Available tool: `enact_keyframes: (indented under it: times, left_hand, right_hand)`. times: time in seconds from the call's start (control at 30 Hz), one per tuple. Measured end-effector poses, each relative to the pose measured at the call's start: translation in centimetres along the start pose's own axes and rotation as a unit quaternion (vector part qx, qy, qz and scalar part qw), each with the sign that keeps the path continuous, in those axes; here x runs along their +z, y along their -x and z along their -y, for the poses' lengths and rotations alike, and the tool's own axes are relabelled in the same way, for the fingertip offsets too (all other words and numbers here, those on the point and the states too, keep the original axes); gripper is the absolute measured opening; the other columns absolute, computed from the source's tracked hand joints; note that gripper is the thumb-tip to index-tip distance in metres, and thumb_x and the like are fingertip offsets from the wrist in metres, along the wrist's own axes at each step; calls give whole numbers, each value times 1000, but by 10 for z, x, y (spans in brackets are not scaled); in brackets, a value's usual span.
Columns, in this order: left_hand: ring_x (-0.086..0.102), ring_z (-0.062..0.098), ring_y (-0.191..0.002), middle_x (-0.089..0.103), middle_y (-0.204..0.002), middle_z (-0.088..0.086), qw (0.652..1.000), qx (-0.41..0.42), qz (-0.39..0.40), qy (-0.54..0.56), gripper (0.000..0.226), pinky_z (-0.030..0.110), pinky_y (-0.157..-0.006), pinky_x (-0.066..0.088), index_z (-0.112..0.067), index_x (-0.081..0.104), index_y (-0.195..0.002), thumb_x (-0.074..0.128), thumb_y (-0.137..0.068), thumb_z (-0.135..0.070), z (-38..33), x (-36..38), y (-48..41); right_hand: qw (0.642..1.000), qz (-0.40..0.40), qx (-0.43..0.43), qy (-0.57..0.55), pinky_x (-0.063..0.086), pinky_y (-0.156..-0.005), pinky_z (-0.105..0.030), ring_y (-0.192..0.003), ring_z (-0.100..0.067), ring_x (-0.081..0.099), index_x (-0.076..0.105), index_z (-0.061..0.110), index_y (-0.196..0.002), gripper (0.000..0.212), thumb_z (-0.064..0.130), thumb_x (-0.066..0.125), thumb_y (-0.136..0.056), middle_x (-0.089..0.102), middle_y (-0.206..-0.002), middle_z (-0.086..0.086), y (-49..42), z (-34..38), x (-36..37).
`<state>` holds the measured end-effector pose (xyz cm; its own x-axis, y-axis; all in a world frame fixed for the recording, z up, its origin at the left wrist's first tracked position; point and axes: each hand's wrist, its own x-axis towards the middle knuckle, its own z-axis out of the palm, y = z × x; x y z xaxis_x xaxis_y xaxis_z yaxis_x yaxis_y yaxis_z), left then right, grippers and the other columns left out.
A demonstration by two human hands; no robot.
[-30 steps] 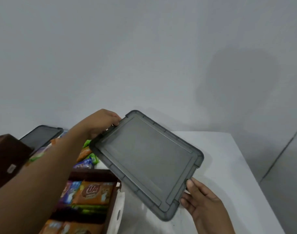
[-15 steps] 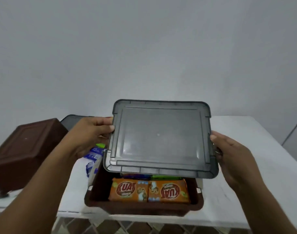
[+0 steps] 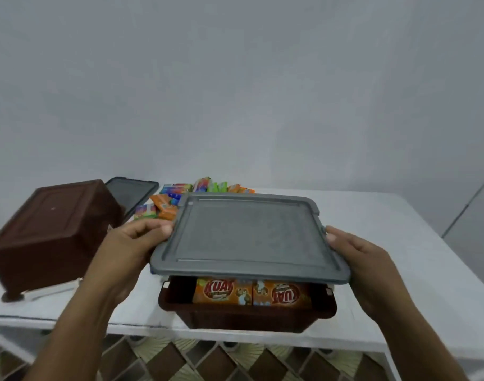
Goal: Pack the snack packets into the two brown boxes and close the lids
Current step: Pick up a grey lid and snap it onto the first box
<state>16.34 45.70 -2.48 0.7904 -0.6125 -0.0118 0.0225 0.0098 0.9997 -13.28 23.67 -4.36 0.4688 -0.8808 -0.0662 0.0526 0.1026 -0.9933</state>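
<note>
With my left hand (image 3: 131, 243) and right hand (image 3: 364, 259) gripping its ends, I've lowered the lid (image 3: 249, 235) over the box (image 3: 246, 314) at the table (image 3: 400, 243) front edge, nearly closed.

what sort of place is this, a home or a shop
Probably a plain room in a home or small workspace; nothing settles which. A bare grey wall, a white table carrying loose snack packets, and patterned floor tiles beneath it point that way.
</note>
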Motion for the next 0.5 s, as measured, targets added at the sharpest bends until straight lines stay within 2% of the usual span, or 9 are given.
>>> enact_keyframes:
  times: [0.1,0.17,0.23,0.3,0.37,0.43,0.5]
  left_hand:
    - [71,13,-73,74,-96,23,999,-21,-16,-41,25,25,-64,57,-11,72,-110,74,-87,0,27,5,5]
    - [72,16,-76,76,-90,17,996,-25,-27,-86,26,24,-63,56,-14,73,-111,75,-88,-3,37,7,11]
    - [73,21,-85,77,-88,6,987,-9,-52,-149,22,30,-71,57,-17,76,-109,77,-87,-10,42,9,14]
    - [68,13,-85,74,-92,-4,959,31,-80,-269,18,35,-76,53,-22,77,-103,79,-85,-18,46,10,14]
    - [61,9,-84,68,-95,-8,930,57,-83,-353,13,33,-74,46,-26,75,-96,79,-84,-20,48,10,15]
    - [63,18,-90,65,-100,-3,949,33,-73,-305,11,36,-73,49,-25,74,-94,77,-85,-19,55,7,13]
    - [66,27,-96,66,-107,4,978,-22,-68,-195,16,41,-75,55,-26,72,-100,76,-87,-16,61,3,12]
  right_hand:
    - [994,-68,-14,81,55,-69,-18,-98,-10,71,78,24,-108,23,13,74,-88,78,-99,12,6,-19,0]
    - [988,-78,-22,130,53,-68,-17,-95,-9,70,77,24,-112,26,14,74,-89,77,-101,10,10,-27,1]
    - [972,-78,-50,216,49,-64,-18,-85,-7,68,76,29,-112,25,19,72,-90,75,-98,10,14,-32,3]
    - [952,-77,-76,285,44,-60,-19,-75,-10,64,74,37,-106,21,23,71,-90,72,-89,11,16,-34,4]
    - [958,-77,-75,264,44,-60,-23,-75,-16,62,71,41,-97,21,22,72,-90,69,-89,11,16,-37,4]
    - [978,-70,-43,194,48,-62,-28,-83,-21,63,71,38,-105,24,20,72,-90,68,-102,8,15,-39,2]
    - [990,-63,12,128,51,-69,-31,-99,-22,64,65,30,-122,34,20,73,-90,63,-117,6,15,-42,2]
